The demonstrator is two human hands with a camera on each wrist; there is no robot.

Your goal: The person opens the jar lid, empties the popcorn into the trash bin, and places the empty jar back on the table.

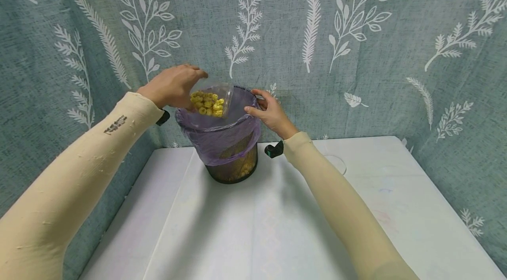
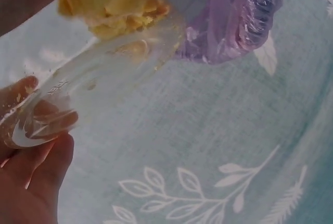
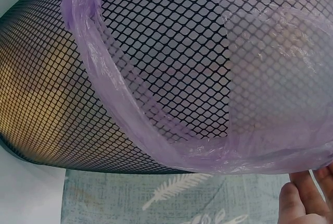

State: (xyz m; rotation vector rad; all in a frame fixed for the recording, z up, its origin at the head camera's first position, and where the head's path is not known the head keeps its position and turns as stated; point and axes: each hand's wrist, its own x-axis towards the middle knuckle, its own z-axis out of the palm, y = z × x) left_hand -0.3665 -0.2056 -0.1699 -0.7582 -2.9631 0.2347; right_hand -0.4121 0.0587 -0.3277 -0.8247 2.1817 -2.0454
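Note:
A clear plastic tub (image 1: 228, 98) of yellow popcorn (image 1: 209, 105) lies tipped on its side over the mouth of a wastebasket. My left hand (image 1: 174, 85) grips the tub by its base end; in the left wrist view, fingers show through the clear plastic (image 2: 49, 114). The wastebasket is black wire mesh (image 1: 237, 163) with a purple bag (image 1: 222, 143) folded over its rim, and it leans on the table. My right hand (image 1: 273, 115) holds its rim at the right, thumb toward the inside. Yellowish pieces show through the lower mesh (image 3: 36, 88).
The wastebasket stands on a white table (image 1: 245, 236) near its back edge. A clear round lid (image 1: 336, 164) lies to its right, partly behind my right sleeve. Grey-green leaf-patterned cloth (image 1: 277, 29) hangs behind and at both sides.

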